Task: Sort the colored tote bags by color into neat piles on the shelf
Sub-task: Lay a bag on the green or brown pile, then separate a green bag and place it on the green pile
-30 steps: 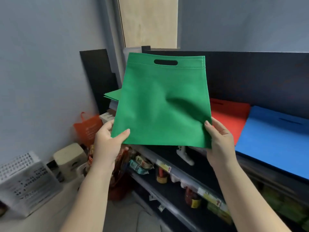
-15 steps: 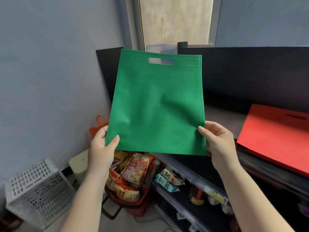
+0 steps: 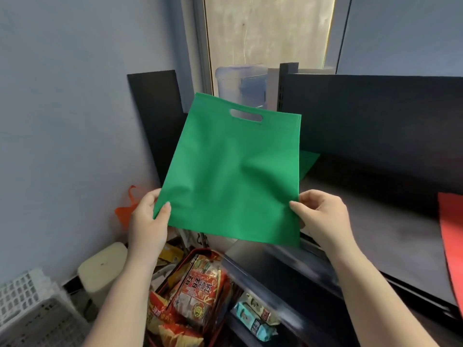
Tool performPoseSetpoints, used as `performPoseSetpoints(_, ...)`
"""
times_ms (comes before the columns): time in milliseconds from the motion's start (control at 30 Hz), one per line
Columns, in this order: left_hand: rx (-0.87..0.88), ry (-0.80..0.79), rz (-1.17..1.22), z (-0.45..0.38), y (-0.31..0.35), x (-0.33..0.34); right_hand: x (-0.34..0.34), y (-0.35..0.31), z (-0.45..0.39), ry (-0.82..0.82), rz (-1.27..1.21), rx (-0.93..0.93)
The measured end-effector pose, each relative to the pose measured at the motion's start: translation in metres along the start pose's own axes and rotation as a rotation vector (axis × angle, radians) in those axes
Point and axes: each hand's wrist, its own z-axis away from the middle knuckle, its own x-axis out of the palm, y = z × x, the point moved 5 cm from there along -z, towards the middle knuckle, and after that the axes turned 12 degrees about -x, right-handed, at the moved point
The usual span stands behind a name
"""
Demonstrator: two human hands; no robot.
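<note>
**Green tote held flat at the shelf's left end**

We find one flat green non-woven tote bag with a die-cut slot handle, held up in the air and tilted, its handle edge away from the person and leaning to the right. The left hand pinches the bag's lower left corner, thumb on the near face and fingers behind. The right hand pinches the lower right edge in the same manner. Neither hand is spread.

The bag's bottom edge hangs just above the front lip of the dark grey shelf. Behind its right edge, a corner of a second green sheet, apparently another bag, lies flat on the shelf against the black back panel. At the far right border, a red tote bag lies on the same shelf, well apart from the green one; bare shelf surface lies between them.

Below the left hand we note a red basket of snack packets, a white perforated plastic crate and a cream bin near the wall.
</note>
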Motion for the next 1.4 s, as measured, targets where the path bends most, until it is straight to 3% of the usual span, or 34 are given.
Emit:
performPoseSetpoints(200,0.045,-0.161,-0.028,-0.077,-0.018,0.045,0.02,0.007,-0.031,0.026,0.284,0.027)
performPoseSetpoints(533,0.155,-0.407,-0.271,-0.172,-0.029,0.102,0.047,0.021,-0.048,0.099,0.63,0.29)
performPoseSetpoints(733,0.208,-0.453,-0.471,-0.188,-0.038,0.124,0.062,0.027,-0.042,0.126,0.705,0.35)
performPoseSetpoints(833,0.32,-0.404,-0.629,-0.186,-0.03,0.127,0.058,0.025,-0.041,0.142,0.707,0.322)
performPoseSetpoints(1033,0.722,-0.449,-0.552,-0.131,0.037,0.163,0.007,-0.002,-0.022,0.135,1.089,0.199)
performPoseSetpoints(1133,0.855,-0.539,-0.497,-0.081,0.075,0.196,-0.041,-0.015,0.001,0.088,1.311,0.234)
performPoseSetpoints(1400,1.148,-0.722,-0.426,0.103,0.153,0.267,-0.185,-0.051,0.123,0.087,1.556,0.409)
